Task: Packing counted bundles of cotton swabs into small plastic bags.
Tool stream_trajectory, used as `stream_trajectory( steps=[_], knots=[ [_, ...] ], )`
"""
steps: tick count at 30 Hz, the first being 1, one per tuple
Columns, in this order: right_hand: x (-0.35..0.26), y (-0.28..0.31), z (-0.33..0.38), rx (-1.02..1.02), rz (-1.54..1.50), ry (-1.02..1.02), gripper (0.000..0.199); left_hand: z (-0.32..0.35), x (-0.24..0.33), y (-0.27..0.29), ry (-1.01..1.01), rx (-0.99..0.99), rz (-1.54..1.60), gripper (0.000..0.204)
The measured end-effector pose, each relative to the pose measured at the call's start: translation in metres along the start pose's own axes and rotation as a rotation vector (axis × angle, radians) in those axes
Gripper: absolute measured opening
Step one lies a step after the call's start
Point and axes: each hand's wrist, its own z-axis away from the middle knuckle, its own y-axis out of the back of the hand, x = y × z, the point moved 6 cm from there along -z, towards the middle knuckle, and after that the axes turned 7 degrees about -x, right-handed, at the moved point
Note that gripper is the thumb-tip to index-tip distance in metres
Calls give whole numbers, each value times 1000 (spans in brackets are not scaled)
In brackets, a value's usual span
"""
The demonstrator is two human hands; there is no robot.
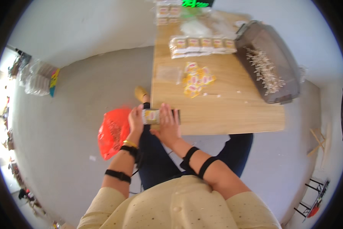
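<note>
From where I stand, the person sits at the near left corner of a pale wooden table [232, 120], both hands brought together over its edge. A small yellow-and-white packet [151, 116] lies between them, its left end past the table's side. The left hand [135, 121] touches that end, fingers close together; I can't tell whether it pinches it. The right hand [167, 125] lies across the packet's other end, fingers straight and thumb spread wide; a dark object [177, 116] shows beside its fingertips. Beyond the hands is a loose pile of yellow-and-white sachets [193, 81], with a clear flat sleeve [167, 74] to its left. Farther back sits a row of wrapped packs [201, 45]. At the right stands a grey translucent bin [284, 57] with a heap of thin pale pieces [264, 71]. A red bag [109, 131] is left of the person's left hand.
</note>
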Motion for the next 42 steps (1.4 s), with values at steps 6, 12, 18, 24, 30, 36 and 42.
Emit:
stream_trajectory(
  steps=[6,12,18,24,30,36,42],
  knots=[
    [42,10,9,215,-268,180,83,4,-17,31,156,214,243,25],
    [199,66,51,569,-256,-228,46,45,130,9,-501,136,-163,27],
    [306,115,94,671,-100,-608,39,80,206,-119,-749,-424,-384,59],
    [330,102,87,688,-108,-584,22,68,227,-189,-811,-452,-712,76],
    [320,101,78,700,-205,-451,12,77,211,-199,-840,-504,-792,76],
    [338,138,53,730,-172,-402,14,77,218,-187,-784,-544,-616,73],
    [431,206,18,861,-19,-355,24,75,218,-196,-784,-562,-567,70]
  ],
)
